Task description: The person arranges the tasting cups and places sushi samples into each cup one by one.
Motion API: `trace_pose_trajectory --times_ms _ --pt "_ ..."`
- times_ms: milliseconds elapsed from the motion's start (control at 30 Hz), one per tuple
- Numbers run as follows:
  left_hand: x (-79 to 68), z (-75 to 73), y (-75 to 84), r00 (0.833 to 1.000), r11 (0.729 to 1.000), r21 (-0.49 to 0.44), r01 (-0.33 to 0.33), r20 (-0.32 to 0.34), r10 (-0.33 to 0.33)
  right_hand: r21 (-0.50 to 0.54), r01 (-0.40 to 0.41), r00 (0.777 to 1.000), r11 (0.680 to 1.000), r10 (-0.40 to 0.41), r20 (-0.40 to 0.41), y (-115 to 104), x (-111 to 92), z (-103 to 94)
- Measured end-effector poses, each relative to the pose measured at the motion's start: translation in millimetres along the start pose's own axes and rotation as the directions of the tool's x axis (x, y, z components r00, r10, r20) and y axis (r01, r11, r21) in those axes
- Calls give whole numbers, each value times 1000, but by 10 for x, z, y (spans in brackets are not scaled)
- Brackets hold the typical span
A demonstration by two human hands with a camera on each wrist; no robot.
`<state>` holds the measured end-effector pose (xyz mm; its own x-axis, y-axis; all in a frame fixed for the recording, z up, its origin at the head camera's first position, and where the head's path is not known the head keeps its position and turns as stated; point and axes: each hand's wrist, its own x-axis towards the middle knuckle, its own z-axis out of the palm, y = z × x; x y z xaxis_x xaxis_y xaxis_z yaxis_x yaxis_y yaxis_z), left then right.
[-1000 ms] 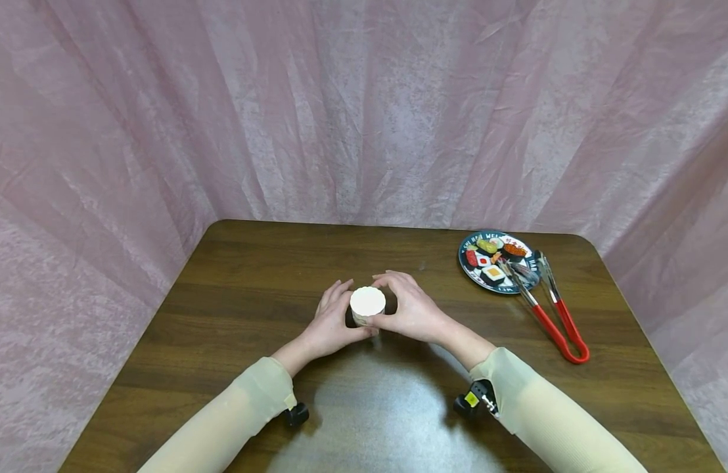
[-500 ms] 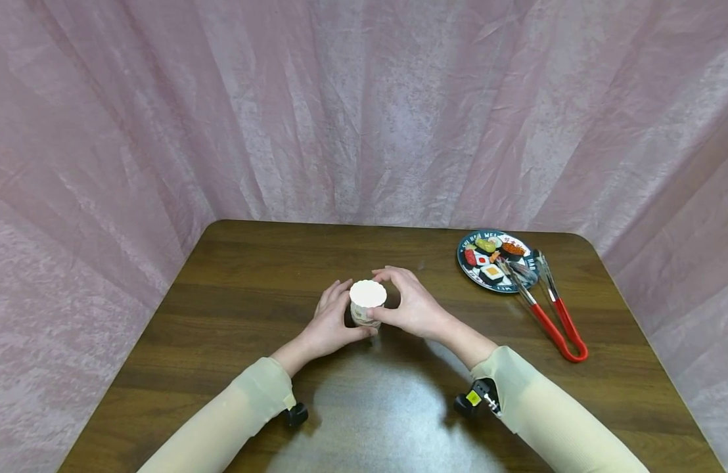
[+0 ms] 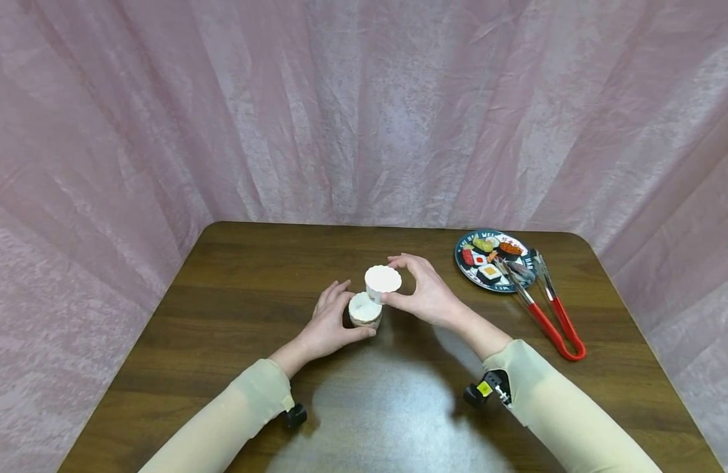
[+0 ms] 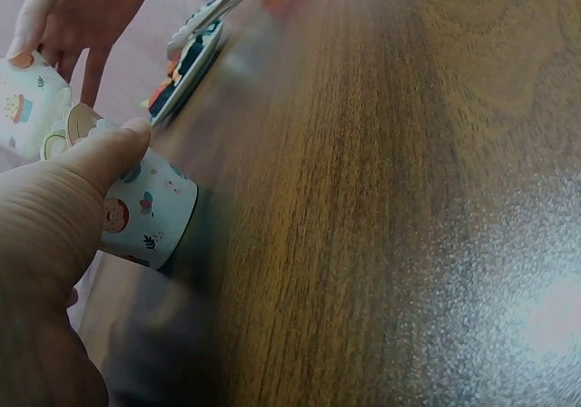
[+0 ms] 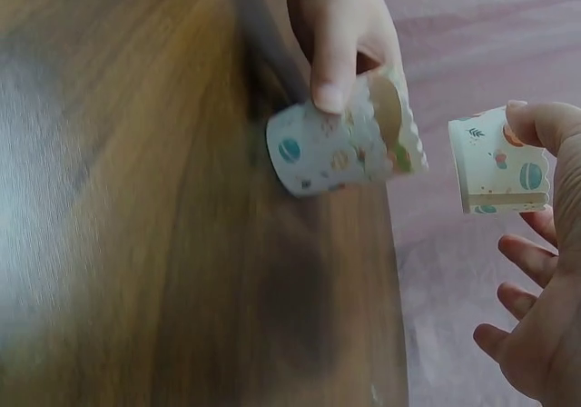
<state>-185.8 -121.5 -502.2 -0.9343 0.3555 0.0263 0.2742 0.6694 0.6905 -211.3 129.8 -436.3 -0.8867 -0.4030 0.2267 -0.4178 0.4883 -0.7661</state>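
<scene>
My left hand (image 3: 328, 328) holds a white paper baking cup (image 3: 365, 311) on the table between thumb and fingers. In the left wrist view this printed cup (image 4: 150, 212) stands upright with the thumb at its scalloped rim. More than one scalloped edge shows at its mouth (image 5: 390, 121) in the right wrist view. Pinched at its rim by my right hand (image 3: 426, 295), a second paper baking cup (image 3: 383, 281) is raised just above and right of the first. A gap separates the two in the right wrist view, where the raised cup (image 5: 499, 166) shows macaron-like prints.
At the back right of the wooden table (image 3: 251, 263) lies a round plate (image 3: 467, 276) with sushi pictures or pieces on it. Tongs (image 3: 562, 328) with red handles rest with their metal tips over and beside the plate. A pink curtain (image 3: 364, 131) hangs behind.
My right hand has lifted one baking cup up out of the other and moved it slightly right and away. My left hand has stayed in place around the lower cup.
</scene>
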Motion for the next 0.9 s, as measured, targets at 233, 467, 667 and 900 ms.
trace_pose_trajectory --times_ms 233,467,667,900 --pt "-3 -1 11 1000 1000 2 4 -1 -4 -48 -81 996 996 79 -36 174 30 -172" --pt "-15 -8 11 1000 1000 -1 9 6 -9 -149 -145 986 978 130 -104 411 114 -294" --pt "-24 -10 16 1000 1000 -1 10 4 -10 -233 -220 970 947 186 -157 616 254 -365" --pt "-37 5 0 1000 1000 -5 14 0 -14 -347 -264 962 900 218 -166 835 420 -391"
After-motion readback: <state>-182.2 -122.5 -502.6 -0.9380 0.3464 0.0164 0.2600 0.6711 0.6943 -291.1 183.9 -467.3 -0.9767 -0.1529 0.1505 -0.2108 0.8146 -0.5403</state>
